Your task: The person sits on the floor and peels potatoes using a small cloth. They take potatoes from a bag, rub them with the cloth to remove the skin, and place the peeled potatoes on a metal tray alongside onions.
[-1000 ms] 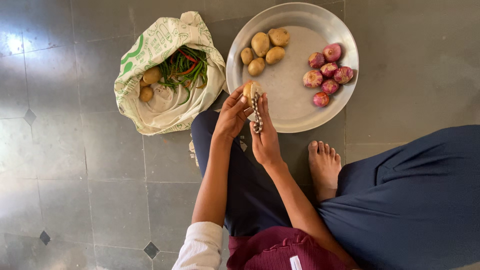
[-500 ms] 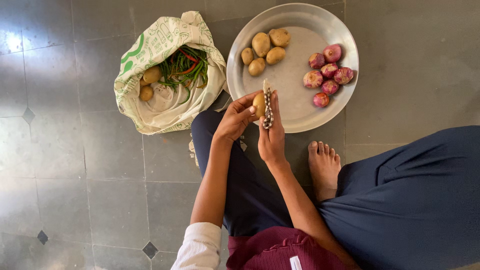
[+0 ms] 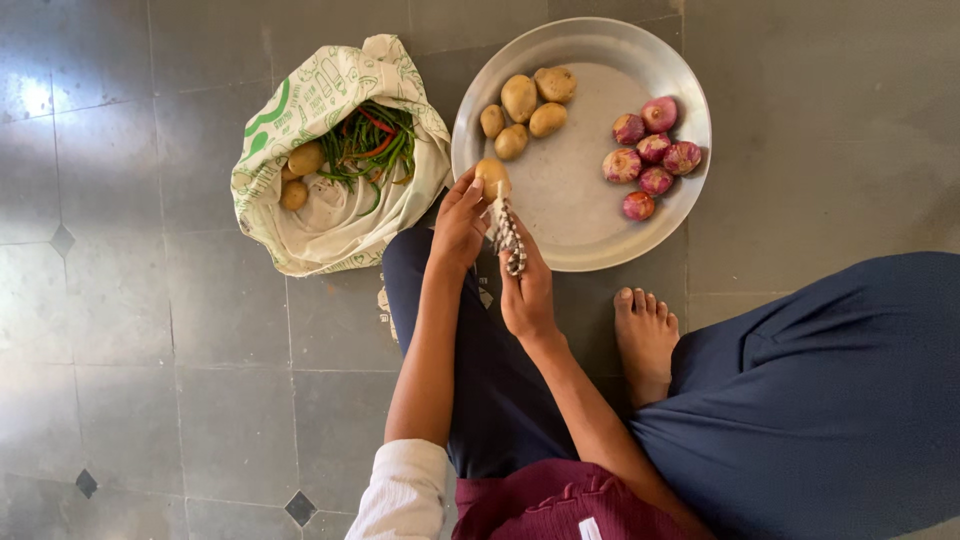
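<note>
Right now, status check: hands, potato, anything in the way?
Left hand grips potato over tray edge. Right hand holds peeler against it. Nothing between hands and tray; bag off to the left.

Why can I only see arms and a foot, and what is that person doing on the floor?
The camera sits on the person's head and looks straight down, so you see only their own arms, lap and bare foot. There is no machine here, just two bare hands. The left hand holds a potato. The right hand holds a peeler with a patterned handle against it. On the grey tiled floor lies a round metal plate with four potatoes and six reddish onions. Beside it, an open cloth bag holds green and red chillies and more potatoes.
</note>
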